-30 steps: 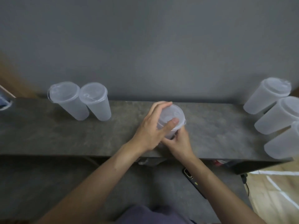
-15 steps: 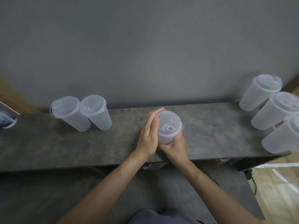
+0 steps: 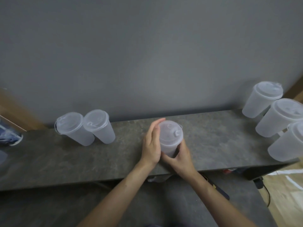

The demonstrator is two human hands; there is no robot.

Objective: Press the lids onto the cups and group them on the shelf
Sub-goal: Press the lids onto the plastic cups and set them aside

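- The cup (image 3: 169, 145) stood on the shelf (image 3: 213, 141) between the two hands, with its lid (image 3: 170, 132) on top.
- The right hand (image 3: 180, 158) was curled round the cup's lower wall and gripped it from the near side.
- The left hand (image 3: 151, 143) lay flat against the cup's side and the lid's edge. Its fingers were straight and it held nothing.
- The step in hand looked like a last check of the seal before the cup joined a group.
- To do it well, the rim wanted pressing all the way round until the lid sat level.
- The thin wall would likely buckle under a hard squeeze, so a low, light grip suited it, with the cup kept upright as it moved.
- Two lidded cups (image 3: 98, 126) stood touching each other well out beyond the left hand.
- Three lidded cups (image 3: 282, 117) clustered well out beyond the right hand. Which group was meant for this cup could not be told.
- The left palm hid the lid's edge on that side, so a full snap there could not be judged.
- The right hand's fingers covered the cup's base.
- The nearest cup of the three was cut by the frame edge.
- A blurred blue and white object (image 3: 9, 136), far beyond the left hand, was cut off as well and could not be identified.
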